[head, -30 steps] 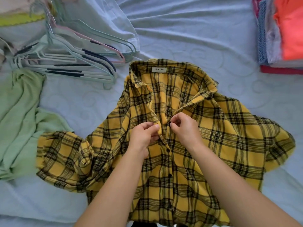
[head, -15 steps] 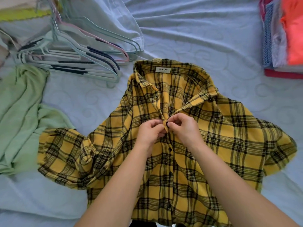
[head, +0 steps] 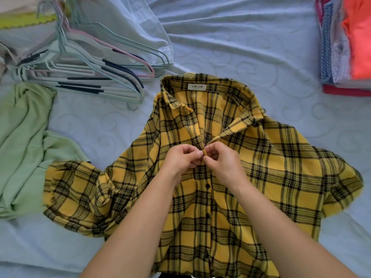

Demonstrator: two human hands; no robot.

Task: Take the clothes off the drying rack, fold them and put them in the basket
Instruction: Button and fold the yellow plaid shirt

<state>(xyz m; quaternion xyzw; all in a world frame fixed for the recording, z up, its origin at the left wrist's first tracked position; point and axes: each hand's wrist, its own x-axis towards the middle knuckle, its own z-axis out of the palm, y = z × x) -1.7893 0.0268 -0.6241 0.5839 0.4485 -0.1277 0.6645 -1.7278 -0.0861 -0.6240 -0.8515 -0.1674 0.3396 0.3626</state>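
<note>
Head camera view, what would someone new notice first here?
The yellow plaid shirt spread open-collared across the middle of the pale sheet dominates, with the left hand and right hand pinching its front edges together at chest height. Next come the pile of hangers at upper left and the stack of folded clothes, with a neon orange piece, at the upper right edge.

I saw bare sheet open beyond the collar of the plaid shirt, room for a hand to pass. On the left a heap of hangers and a crumpled green garment blocked the way; far right, a folded stack crowded the edge
</note>
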